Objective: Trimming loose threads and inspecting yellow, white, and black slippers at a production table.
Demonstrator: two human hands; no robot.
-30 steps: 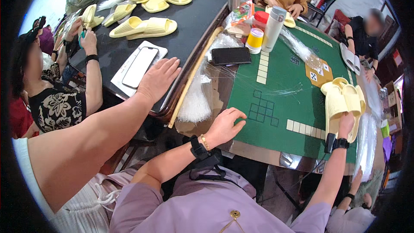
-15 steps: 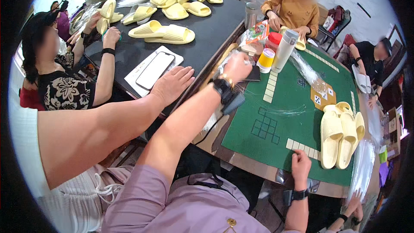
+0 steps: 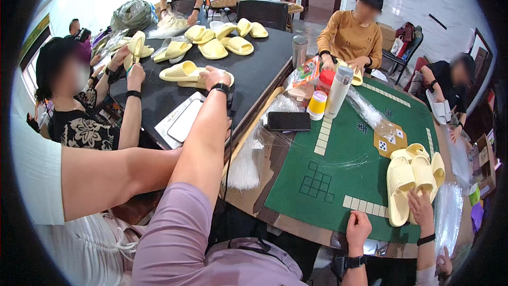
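Note:
My left hand (image 3: 214, 77) reaches far over the black table (image 3: 254, 69) and closes over a pale yellow slipper (image 3: 185, 71) lying there with its pair. My left arm, in a purple sleeve with a black wristwatch, stretches above a white tablet (image 3: 182, 119). My right hand (image 3: 359, 226) rests on the near rim of the green game table (image 3: 338, 169), holding nothing, its fingers loosely bent. A stack of yellow slippers (image 3: 410, 177) lies to its right, touched by another person's hand (image 3: 420, 209).
More yellow slippers (image 3: 225, 39) cover the far black table. A black phone (image 3: 288, 121), a white bottle (image 3: 337, 91), a yellow-capped jar (image 3: 317, 105) and plastic wrap (image 3: 248, 161) are on the green table. A neighbour's bare arm (image 3: 121, 172) lies at my left; several people sit around.
My left hand has travelled from the green table across to the slippers on the black table. My right hand let go of the slipper stack and dropped back to the near rim.

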